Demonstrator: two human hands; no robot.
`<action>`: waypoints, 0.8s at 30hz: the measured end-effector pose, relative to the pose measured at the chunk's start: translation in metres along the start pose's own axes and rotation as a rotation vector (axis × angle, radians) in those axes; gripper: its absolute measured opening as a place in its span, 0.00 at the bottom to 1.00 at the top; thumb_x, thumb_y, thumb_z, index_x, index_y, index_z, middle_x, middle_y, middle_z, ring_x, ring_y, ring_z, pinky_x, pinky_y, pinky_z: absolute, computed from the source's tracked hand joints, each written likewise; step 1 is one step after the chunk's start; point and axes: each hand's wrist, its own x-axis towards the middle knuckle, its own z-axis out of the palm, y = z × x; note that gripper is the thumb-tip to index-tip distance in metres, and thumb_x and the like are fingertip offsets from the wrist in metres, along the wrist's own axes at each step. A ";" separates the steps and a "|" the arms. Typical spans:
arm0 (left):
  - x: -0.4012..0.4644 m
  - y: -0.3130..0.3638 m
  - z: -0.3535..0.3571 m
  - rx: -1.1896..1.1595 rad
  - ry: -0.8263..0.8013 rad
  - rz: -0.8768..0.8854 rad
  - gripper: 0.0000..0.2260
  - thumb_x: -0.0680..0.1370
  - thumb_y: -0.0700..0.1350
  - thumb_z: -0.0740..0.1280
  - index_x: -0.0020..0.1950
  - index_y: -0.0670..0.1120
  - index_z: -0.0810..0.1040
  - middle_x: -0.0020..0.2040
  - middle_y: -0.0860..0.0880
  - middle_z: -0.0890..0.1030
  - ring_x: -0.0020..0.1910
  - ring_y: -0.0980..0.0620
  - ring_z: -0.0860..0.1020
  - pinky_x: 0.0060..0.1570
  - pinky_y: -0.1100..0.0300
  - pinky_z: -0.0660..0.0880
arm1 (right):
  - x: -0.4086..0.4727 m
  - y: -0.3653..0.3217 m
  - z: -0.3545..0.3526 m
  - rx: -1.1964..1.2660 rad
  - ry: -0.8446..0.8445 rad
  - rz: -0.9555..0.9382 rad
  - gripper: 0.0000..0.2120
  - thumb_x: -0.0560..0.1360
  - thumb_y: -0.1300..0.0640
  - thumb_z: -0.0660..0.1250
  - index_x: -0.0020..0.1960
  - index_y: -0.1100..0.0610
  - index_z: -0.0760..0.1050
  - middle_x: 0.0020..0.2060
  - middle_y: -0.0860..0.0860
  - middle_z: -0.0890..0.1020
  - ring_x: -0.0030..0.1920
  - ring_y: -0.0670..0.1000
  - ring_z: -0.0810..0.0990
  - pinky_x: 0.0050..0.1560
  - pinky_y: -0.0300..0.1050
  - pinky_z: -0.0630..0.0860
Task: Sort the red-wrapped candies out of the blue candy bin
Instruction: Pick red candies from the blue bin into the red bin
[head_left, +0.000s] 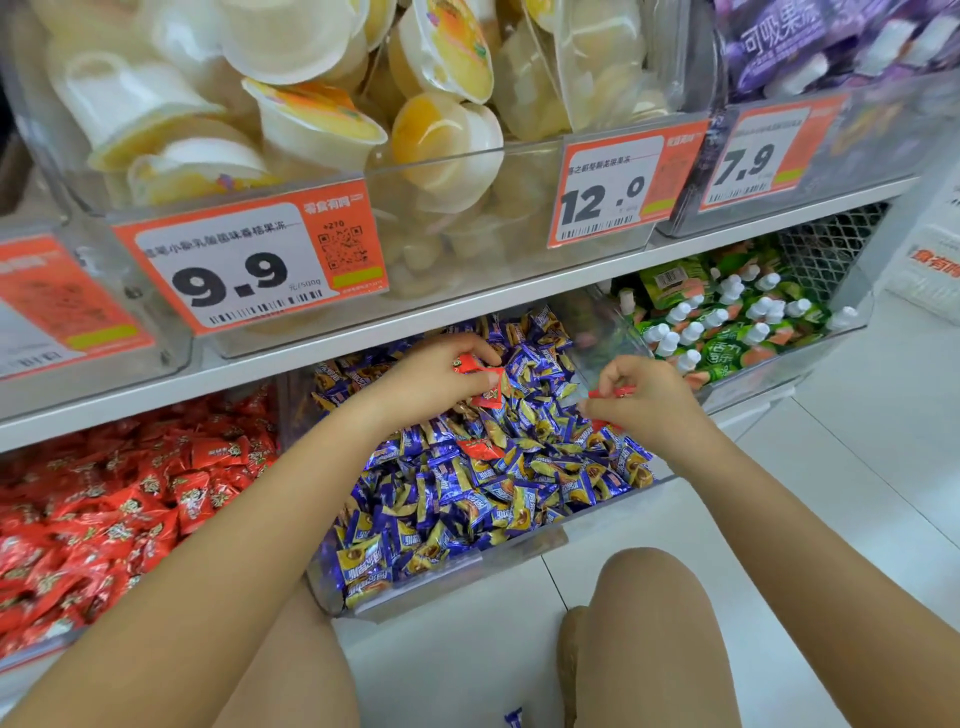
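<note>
A clear bin (524, 551) on the lower shelf is heaped with blue-and-yellow wrapped candies (467, 499). My left hand (441, 379) is over the back of the heap and holds red-wrapped candies (485, 382) in its curled fingers. My right hand (644, 397) is at the bin's right side and pinches a red-wrapped candy (615, 392). Another red-wrapped candy (480, 448) lies on the blue heap between my forearms.
A bin of red-wrapped candies (104, 499) stands to the left. A bin of green pouches with white caps (727, 322) stands to the right. The upper shelf (467, 312) with jelly-cup bins overhangs the back. My knees (649, 623) are below the bin, over white floor tiles.
</note>
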 end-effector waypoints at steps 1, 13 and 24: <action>-0.005 0.002 -0.001 -0.052 0.022 -0.014 0.06 0.79 0.47 0.65 0.54 0.51 0.78 0.45 0.59 0.79 0.33 0.65 0.76 0.35 0.65 0.72 | 0.000 0.000 0.000 0.106 -0.015 0.035 0.11 0.69 0.63 0.73 0.36 0.55 0.72 0.33 0.51 0.77 0.34 0.50 0.76 0.38 0.46 0.74; -0.036 0.012 0.021 0.804 -0.112 0.048 0.19 0.73 0.64 0.66 0.51 0.49 0.78 0.45 0.51 0.80 0.45 0.51 0.77 0.35 0.59 0.66 | -0.012 -0.008 -0.008 0.652 -0.136 0.146 0.13 0.73 0.71 0.64 0.50 0.55 0.78 0.42 0.54 0.79 0.40 0.52 0.78 0.46 0.45 0.76; -0.039 0.014 -0.018 0.307 -0.112 -0.103 0.13 0.73 0.57 0.70 0.42 0.48 0.78 0.32 0.52 0.79 0.34 0.53 0.77 0.37 0.59 0.71 | -0.016 -0.010 -0.036 0.241 -0.246 -0.112 0.20 0.74 0.74 0.60 0.47 0.51 0.79 0.47 0.51 0.83 0.39 0.45 0.79 0.36 0.36 0.76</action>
